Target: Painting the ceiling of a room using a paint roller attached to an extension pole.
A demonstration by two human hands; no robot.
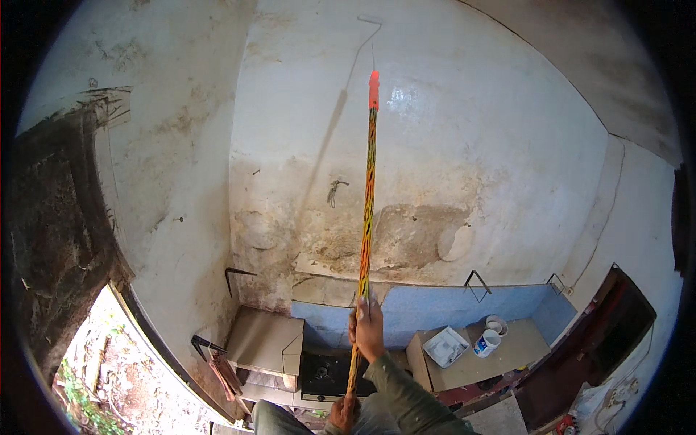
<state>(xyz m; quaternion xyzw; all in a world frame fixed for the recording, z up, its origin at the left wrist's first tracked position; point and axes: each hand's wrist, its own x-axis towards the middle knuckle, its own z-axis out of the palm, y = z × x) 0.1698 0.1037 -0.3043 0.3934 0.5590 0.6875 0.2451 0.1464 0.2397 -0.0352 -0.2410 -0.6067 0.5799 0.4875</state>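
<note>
A long paint roller pole (pixel 368 188), patterned in yellow, orange, green and black, rises up the middle of the view. My right hand (pixel 368 330), in a green sleeve, is wrapped round it partway up. Lower down, at the bottom edge, my left hand (pixel 342 413) grips the pole's end. At the top sits an orange roller handle (pixel 374 90), from which a thin bent wire frame leads to a pale roller head (pixel 370 19) against the upper wall (pixel 464 109). The pole's shadow falls on the wall to its left.
A gas stove (pixel 324 375) stands below, beside a counter block (pixel 264 341). On the right counter (pixel 453 377) are a paint tray (pixel 445 346) and a white-and-blue bucket (pixel 487 343). Metal brackets (pixel 477 285) stick out of the wall. A doorway (pixel 101 370) opens at left.
</note>
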